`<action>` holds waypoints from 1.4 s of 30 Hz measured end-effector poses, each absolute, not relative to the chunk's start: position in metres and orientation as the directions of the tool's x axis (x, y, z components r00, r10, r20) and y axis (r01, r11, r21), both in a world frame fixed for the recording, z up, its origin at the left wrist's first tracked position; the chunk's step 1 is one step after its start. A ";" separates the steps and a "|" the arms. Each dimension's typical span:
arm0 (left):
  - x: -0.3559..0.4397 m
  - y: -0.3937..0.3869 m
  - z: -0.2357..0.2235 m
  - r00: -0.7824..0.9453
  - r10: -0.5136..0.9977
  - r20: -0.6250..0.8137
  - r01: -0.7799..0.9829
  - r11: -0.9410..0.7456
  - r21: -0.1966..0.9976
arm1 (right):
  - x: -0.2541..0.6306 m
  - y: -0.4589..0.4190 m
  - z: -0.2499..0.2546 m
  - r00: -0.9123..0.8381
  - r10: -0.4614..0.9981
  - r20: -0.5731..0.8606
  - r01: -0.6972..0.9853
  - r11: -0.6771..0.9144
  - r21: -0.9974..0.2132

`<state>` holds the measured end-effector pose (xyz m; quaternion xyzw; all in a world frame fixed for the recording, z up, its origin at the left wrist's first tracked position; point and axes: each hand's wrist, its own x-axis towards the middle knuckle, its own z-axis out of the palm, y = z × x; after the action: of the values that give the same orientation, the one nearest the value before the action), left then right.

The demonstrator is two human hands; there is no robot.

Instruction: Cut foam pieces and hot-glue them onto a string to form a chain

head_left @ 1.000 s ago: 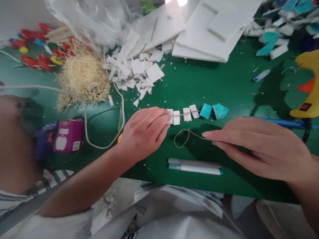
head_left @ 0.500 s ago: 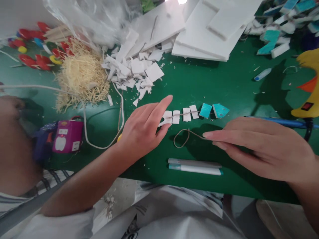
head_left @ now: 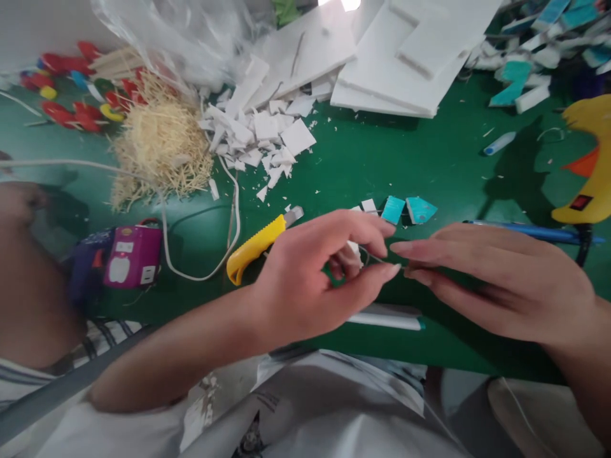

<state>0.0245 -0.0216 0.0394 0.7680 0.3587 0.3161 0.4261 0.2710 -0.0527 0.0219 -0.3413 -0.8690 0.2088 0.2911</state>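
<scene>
My right hand [head_left: 496, 280] is closed in a pinch on a thin cord [head_left: 376, 257], between thumb and fingers. My left hand [head_left: 319, 273] has come close to those fingertips, its thumb and index finger apart around the cord. Its thumb tip lies near or against the cord; which of these I cannot tell. Behind my left hand, a white foam piece [head_left: 369, 205] and two turquoise foam pieces, one square [head_left: 393, 209] and one pointed [head_left: 420, 210], lie in a row on the green table. My left hand hides most of the row's other white pieces.
A yellow utility knife [head_left: 258, 248] lies beside my left wrist, and white markers [head_left: 391, 318] lie in front. Foam scraps [head_left: 267, 130], foam sheets [head_left: 391, 63] and straw [head_left: 160, 149] sit farther back. A yellow tool [head_left: 589, 165] stands right; another person's hand [head_left: 21, 203] rests left.
My left hand has left the white foam pieces and moved right to my right fingertips, uncovering the yellow knife. My right hand keeps its pinch on the cord, nearly still.
</scene>
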 end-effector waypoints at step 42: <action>-0.008 0.021 0.015 0.374 0.856 0.356 0.734 -0.508 0.451 | 0.269 -0.054 0.027 -0.524 0.790 0.319 0.625 0.611 -0.486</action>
<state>-0.0081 0.0210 0.0148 0.8216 0.4838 0.2810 0.1092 0.2694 -0.0536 0.0274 -0.4122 -0.8585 0.1574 0.2614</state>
